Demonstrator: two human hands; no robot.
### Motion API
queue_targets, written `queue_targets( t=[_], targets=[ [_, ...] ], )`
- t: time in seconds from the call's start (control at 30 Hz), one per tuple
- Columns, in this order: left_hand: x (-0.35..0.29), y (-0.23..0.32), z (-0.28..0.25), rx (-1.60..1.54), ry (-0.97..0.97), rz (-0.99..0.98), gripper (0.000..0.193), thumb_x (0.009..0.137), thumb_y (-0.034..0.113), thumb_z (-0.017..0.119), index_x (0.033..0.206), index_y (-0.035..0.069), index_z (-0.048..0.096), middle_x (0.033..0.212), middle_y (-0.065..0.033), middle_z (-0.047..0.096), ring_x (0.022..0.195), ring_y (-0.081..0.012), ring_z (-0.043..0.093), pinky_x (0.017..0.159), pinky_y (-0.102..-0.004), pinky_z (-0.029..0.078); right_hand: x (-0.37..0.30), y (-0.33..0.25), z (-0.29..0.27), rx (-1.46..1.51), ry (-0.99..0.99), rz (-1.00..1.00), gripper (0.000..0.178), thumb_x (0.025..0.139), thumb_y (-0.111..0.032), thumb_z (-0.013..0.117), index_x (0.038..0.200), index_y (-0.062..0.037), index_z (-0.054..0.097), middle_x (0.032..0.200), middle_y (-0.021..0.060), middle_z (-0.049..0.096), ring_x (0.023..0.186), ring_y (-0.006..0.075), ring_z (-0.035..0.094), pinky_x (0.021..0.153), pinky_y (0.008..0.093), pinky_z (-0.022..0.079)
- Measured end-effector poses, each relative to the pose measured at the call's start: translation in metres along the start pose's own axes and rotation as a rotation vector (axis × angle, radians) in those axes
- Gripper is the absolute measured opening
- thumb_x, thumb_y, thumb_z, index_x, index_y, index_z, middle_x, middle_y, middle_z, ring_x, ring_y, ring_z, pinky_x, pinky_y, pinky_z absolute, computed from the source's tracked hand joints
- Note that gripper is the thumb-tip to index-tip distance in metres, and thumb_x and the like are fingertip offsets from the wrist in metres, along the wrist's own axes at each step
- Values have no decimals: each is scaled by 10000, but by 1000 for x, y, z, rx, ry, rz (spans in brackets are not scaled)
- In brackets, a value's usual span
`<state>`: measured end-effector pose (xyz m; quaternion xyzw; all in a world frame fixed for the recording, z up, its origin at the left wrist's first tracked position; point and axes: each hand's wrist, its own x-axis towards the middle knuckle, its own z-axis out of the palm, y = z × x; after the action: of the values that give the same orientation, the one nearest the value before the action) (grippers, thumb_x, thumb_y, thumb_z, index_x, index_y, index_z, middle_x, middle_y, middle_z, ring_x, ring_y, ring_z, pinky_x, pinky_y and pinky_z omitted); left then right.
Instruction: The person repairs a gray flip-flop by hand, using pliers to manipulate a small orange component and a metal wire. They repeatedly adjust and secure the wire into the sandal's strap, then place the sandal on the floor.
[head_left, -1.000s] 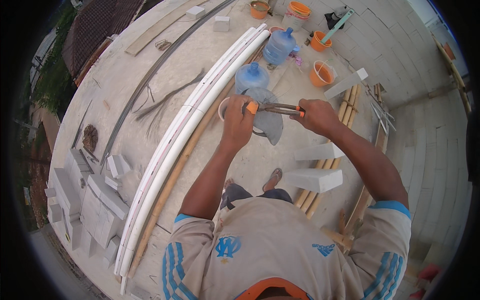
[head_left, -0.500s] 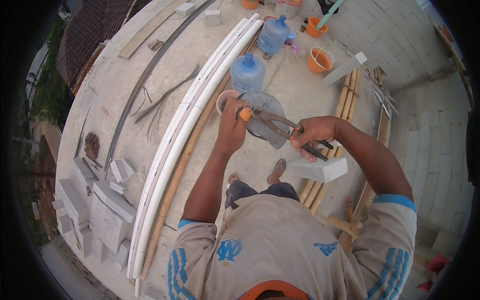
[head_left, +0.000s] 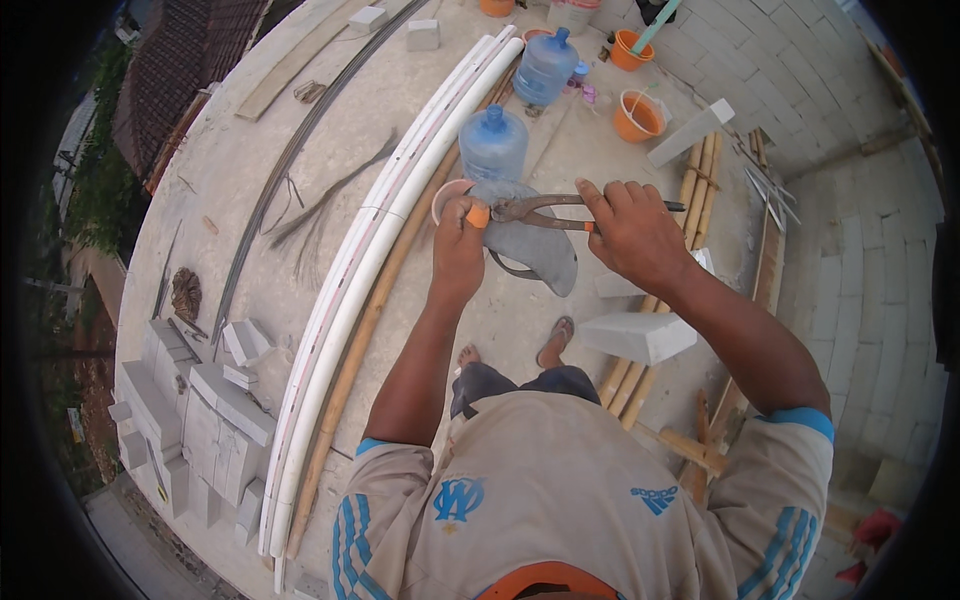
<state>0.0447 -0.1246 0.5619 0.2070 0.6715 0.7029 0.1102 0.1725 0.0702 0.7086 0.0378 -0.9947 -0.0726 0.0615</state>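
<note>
My left hand point(head_left: 459, 250) is closed around an orange piece point(head_left: 478, 214) joined to a rounded grey sheet-like thing point(head_left: 540, 258); I cannot make out its kind. A dark loop shows under its lower edge. My right hand point(head_left: 637, 230) is wrapped over the handles of dark pincers point(head_left: 545, 212), which have orange bands. The pincers lie nearly level, their jaws at the grey thing's upper part, beside my left hand. Exactly what the jaws bite on is too small to tell.
Beyond my hands stand blue water jugs point(head_left: 494, 140) and orange buckets point(head_left: 638, 117). Long white pipes point(head_left: 375, 250) and a bamboo pole point(head_left: 350, 375) run along my left. At right lie bamboo poles point(head_left: 690, 200) and a pale block point(head_left: 640, 338). More blocks point(head_left: 228, 400) are piled far left.
My right hand has shifted upward and now lies over the pincer handles. The handles have swung from slanting down right to nearly level. My left hand has moved slightly left.
</note>
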Motion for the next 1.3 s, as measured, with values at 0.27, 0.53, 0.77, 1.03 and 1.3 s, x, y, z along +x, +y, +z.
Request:
queue_targets(
  t=[0.27,0.53,0.77,1.03,1.3],
  targets=[
    [-5,16,-4,150,-66,169,260,1039,268,518,1039,15,576,970,-62,564,927,-152,525,836,-297,429,23,15,-21,841,-998,428,366,960,-314,622,1061,34,677,668,111,641,617,208,644,646,344,531],
    [-13,33,-5,86,-183,186,173,978,159,557,1076,17,571,989,-129,569,936,-253,559,841,-365,442,1,24,0,1280,-1113,481,397,856,-336,749,985,24,643,710,94,654,627,166,653,599,311,530],
    [-11,34,-21,73,-318,-73,242,946,156,631,1142,22,583,993,-67,585,897,-160,554,799,-319,460,9,15,-16,813,-889,353,444,728,-243,809,1033,4,601,788,121,653,704,195,663,668,348,529],
    [-8,37,-26,-123,-254,-117,196,933,86,598,1117,21,573,994,-70,590,876,-140,549,781,-296,459,4,16,-9,-45,197,-157,427,782,-231,728,1133,-16,617,930,132,583,775,258,603,714,398,480],
    [1,39,-18,277,-103,245,219,1010,221,585,1091,20,552,1041,-39,584,937,-130,539,850,-301,446,13,20,-1,81,-214,83,258,858,-247,733,941,-67,569,808,117,595,754,324,626,692,434,496]
  ],
)
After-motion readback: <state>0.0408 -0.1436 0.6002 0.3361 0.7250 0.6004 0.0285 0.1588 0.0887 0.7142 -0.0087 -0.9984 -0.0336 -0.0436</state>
